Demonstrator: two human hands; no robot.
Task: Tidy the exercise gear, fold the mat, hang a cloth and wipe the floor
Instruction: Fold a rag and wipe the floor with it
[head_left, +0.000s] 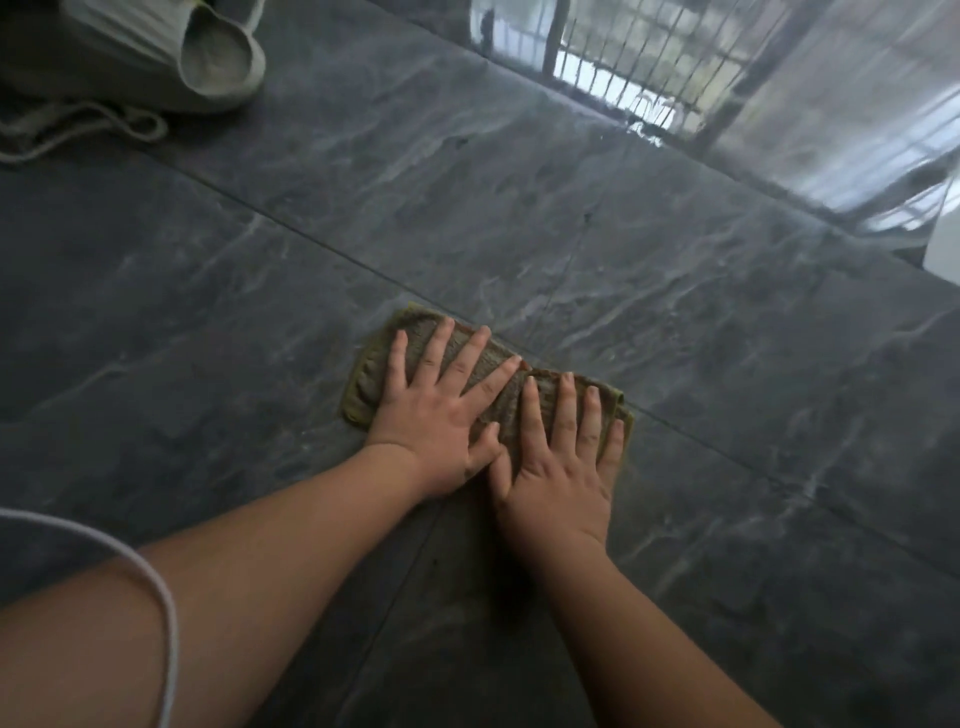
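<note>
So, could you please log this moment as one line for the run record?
step: wipe floor | left hand: flat on cloth | right hand: flat on cloth | cloth: spread on dark tile floor | rolled mat: far left

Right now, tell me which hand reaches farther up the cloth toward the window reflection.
The left hand: its fingers spread to the cloth's far edge, while the right hand lies lower, beside it.

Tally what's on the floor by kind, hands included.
Hands: 2, left hand and right hand, both flat on the cloth
Cloths: 1, olive cloth
Bags: 1, pale bag
Cords: 1, white cord
Total: 5
</note>
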